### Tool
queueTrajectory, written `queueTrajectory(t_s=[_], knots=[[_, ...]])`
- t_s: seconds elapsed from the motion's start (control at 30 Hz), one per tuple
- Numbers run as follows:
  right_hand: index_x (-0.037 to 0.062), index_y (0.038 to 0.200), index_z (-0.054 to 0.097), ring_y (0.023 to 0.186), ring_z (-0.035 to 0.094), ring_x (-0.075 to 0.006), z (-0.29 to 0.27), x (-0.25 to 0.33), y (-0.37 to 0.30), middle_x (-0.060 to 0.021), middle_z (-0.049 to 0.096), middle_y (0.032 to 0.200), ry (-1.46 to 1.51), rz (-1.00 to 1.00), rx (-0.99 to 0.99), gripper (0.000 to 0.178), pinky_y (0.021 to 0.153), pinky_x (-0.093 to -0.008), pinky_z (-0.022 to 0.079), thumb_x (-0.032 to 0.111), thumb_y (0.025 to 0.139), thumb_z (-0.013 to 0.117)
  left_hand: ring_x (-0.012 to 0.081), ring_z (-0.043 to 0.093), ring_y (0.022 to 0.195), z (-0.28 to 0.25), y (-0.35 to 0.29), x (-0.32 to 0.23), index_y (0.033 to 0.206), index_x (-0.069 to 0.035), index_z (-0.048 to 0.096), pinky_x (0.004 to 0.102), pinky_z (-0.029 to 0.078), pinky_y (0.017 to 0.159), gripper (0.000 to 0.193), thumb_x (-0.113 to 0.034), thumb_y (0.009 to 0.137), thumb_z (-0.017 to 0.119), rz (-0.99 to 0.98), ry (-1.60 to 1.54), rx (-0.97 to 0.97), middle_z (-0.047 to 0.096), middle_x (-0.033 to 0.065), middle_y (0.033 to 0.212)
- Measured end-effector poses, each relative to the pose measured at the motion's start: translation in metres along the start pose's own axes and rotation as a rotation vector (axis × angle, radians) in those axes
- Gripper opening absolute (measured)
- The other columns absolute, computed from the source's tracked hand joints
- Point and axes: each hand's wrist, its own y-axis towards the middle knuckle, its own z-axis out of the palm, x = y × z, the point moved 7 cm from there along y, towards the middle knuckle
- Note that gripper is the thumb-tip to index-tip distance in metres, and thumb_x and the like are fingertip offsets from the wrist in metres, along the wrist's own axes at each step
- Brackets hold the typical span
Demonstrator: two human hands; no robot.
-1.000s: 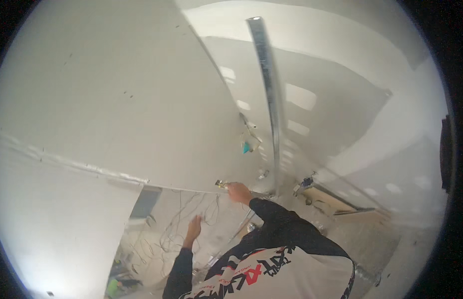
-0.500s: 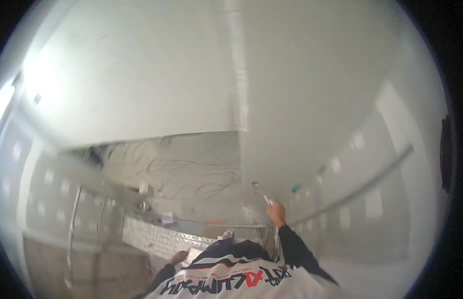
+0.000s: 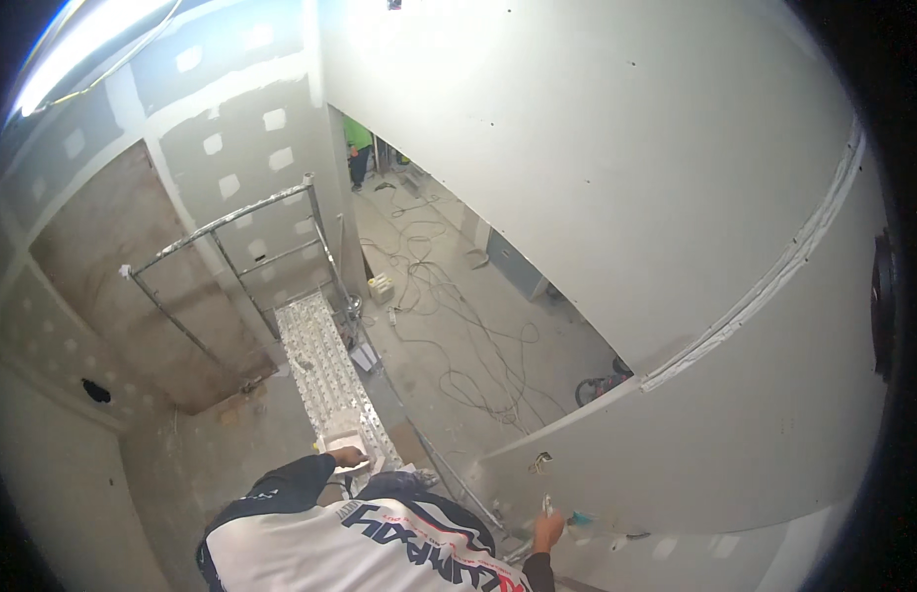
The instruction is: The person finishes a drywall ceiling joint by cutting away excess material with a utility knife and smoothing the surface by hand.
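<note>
My left hand (image 3: pixel 350 457) is closed at the near edge of a pale, shallow pan (image 3: pixel 332 424), which has white stuff in it. The pan is over the end of a metal scaffold plank (image 3: pixel 325 360). At the lower right my right hand (image 3: pixel 549 534) is closed round a small, light-coloured slim tool (image 3: pixel 547 504); its exact kind is too small to make out. The tool points up toward a small hole (image 3: pixel 541 462) in the wallboard, apart from it. A teal item (image 3: pixel 581 518) shows on the wall just right of that hand.
A metal guard rail (image 3: pixel 222 225) stands at the plank's far end. Below lies a floor with tangled cables (image 3: pixel 449 370) and a yellowish box (image 3: pixel 381 288). A large board (image 3: pixel 597 178) slants across the upper right, with a white taped joint (image 3: pixel 764 296). Far off, a person in green (image 3: pixel 358 148).
My view has swung, so the plank and floor show more fully. My right hand and its tool now appear lower in the picture. The left hand remains at the pan.
</note>
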Motion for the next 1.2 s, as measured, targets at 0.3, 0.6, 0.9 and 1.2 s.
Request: queueTrajectory(t_s=[0.3,0.6,0.9,1.2], knots=[[0.0003,0.102,0.067,0.094,0.068,-0.0448,-0.002,-0.014,0.01,-0.0232,0.07,0.1,0.036,-0.078,-0.166,0.023,0.08,-0.0535,0.053,0.019,0.09,0.074,0.0293,0.07,0.09,-0.04,0.051,-0.079,0.114,0.003,0.071,0.0448,0.054,0.081,0.068,-0.06,0.103,0.049,0.269,-0.213,-0.134,0.074,0.0142,0.099],[-0.0011,0.108,0.066,0.094,0.068,-0.0457,-0.012,-0.037,-0.008,-0.0258,0.071,0.1,0.102,0.074,-0.155,0.024,0.081,-0.0559,0.052,0.015,0.091,0.073,0.0432,0.046,0.141,-0.161,0.069,-0.313,0.151,0.008,0.039,0.0473,0.038,0.117,0.08,-0.055,0.104,0.053,0.64,-0.227,-0.405,0.048,0.0335,0.148],[-0.012,0.123,0.061,0.106,0.068,-0.0465,0.008,-0.047,0.005,-0.0336,0.068,0.114,0.172,0.017,-0.156,0.039,0.09,-0.0515,0.053,0.011,0.092,0.07,0.0373,0.054,0.135,-0.312,-0.058,-0.544,0.158,-0.003,0.035,0.046,0.048,0.109,0.065,-0.042,0.108,0.054,1.053,-0.378,-0.542,0.048,0.0253,0.153],[-0.0078,0.136,0.059,0.116,0.066,-0.0414,0.015,-0.068,0.032,-0.0305,0.067,0.124,-0.027,0.127,-0.038,0.054,0.099,-0.0499,0.051,0.018,0.091,0.074,0.0425,0.053,0.135,-0.204,-0.066,-0.36,0.149,0.005,0.045,0.0463,0.043,0.113,0.081,-0.062,0.104,0.047,0.641,0.245,0.09,0.054,0.03,0.146]])
